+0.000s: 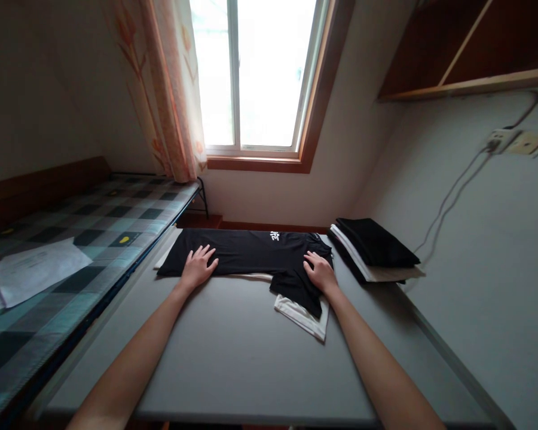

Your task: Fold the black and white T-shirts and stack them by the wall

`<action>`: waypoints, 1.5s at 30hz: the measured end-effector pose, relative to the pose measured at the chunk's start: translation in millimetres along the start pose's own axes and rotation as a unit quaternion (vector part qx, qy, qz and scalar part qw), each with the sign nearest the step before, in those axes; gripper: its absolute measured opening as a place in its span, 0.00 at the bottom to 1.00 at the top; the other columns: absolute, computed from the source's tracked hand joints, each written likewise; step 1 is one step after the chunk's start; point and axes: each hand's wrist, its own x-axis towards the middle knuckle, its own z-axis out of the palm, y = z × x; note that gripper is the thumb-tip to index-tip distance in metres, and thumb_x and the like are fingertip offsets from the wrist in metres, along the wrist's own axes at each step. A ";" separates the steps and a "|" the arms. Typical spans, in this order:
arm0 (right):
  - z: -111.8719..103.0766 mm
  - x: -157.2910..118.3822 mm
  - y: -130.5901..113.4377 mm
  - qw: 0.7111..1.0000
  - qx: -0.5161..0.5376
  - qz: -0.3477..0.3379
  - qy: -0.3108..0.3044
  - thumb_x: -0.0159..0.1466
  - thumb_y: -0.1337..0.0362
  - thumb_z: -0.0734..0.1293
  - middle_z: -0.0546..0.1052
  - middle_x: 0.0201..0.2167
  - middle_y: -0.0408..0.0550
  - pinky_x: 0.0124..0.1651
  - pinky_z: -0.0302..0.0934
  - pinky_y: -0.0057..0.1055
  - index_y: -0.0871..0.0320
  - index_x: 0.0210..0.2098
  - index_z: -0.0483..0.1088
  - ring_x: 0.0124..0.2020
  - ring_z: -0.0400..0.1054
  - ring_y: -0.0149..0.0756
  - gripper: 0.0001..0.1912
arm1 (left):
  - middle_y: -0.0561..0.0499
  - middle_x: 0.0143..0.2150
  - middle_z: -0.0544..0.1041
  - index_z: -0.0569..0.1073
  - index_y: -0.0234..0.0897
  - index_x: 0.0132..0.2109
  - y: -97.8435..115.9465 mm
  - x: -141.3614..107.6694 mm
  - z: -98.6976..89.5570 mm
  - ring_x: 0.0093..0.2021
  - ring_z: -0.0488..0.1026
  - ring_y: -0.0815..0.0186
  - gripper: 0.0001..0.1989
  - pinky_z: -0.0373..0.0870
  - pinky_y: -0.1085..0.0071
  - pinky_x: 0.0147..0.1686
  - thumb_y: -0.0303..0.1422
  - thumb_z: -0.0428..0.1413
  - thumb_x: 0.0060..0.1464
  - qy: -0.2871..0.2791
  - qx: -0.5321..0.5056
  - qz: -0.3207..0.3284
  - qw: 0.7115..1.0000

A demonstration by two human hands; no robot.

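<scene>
A black T-shirt (246,252) with white lettering lies folded lengthwise across the far part of the grey table (251,358). Its sleeve points toward me at the right. Beneath it a white garment (298,315) shows at the sleeve and at the left end. My left hand (198,267) rests flat with spread fingers on the left part of the black shirt, near its front edge. On the shirt's right end, by the collar, my right hand (319,270) lies with its fingers apart. Neither hand grips the cloth.
A stack of folded black and white clothes (374,245) stands at the table's right back. To the left is a bed with a checkered mattress (116,224) and papers (40,272). Behind are a curtain (170,89) and a window; a cable (448,200) hangs on the right wall.
</scene>
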 end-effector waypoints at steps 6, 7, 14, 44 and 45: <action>-3.5 -10.2 1.4 0.999 -0.014 0.007 -0.034 0.66 0.62 0.59 0.67 0.62 0.55 0.66 0.50 0.44 0.60 0.56 0.71 0.65 0.57 0.45 0.21 | 0.45 0.67 0.63 0.67 0.40 0.63 1.0 0.0 0.5 0.68 0.56 0.54 0.25 0.51 0.51 0.65 0.43 0.46 0.63 -0.013 0.017 0.001 1.000; -4.3 -11.3 1.9 0.999 -0.014 0.007 -0.038 0.66 0.62 0.58 0.66 0.62 0.55 0.66 0.50 0.44 0.60 0.56 0.71 0.65 0.57 0.45 0.22 | 0.45 0.67 0.63 0.67 0.40 0.63 0.5 0.3 1.1 0.68 0.56 0.54 0.25 0.51 0.51 0.65 0.43 0.46 0.63 -0.013 0.018 0.001 1.000; -7.5 -12.7 1.6 0.998 -0.021 0.010 -0.055 0.67 0.61 0.57 0.65 0.63 0.54 0.67 0.48 0.43 0.60 0.57 0.70 0.66 0.56 0.44 0.23 | 0.45 0.67 0.63 0.67 0.41 0.63 -2.9 2.1 6.9 0.68 0.56 0.53 0.25 0.50 0.51 0.65 0.43 0.46 0.62 -0.010 0.010 0.002 1.000; -25.7 -16.8 13.7 0.999 0.034 0.005 0.007 0.63 0.61 0.60 0.77 0.45 0.53 0.56 0.60 0.37 0.58 0.41 0.76 0.49 0.69 0.42 0.14 | 0.49 0.38 0.78 0.78 0.41 0.39 21.6 -4.1 0.5 0.40 0.73 0.65 0.13 0.68 0.68 0.44 0.37 0.50 0.63 0.015 -0.165 0.222 0.961; -29.5 -17.1 15.4 1.000 0.020 0.016 0.001 0.63 0.61 0.61 0.77 0.43 0.53 0.54 0.60 0.36 0.58 0.39 0.76 0.47 0.70 0.42 0.14 | 0.49 0.38 0.78 0.78 0.41 0.39 22.5 -4.1 0.6 0.40 0.73 0.65 0.13 0.68 0.69 0.43 0.37 0.50 0.63 0.019 -0.167 0.208 0.964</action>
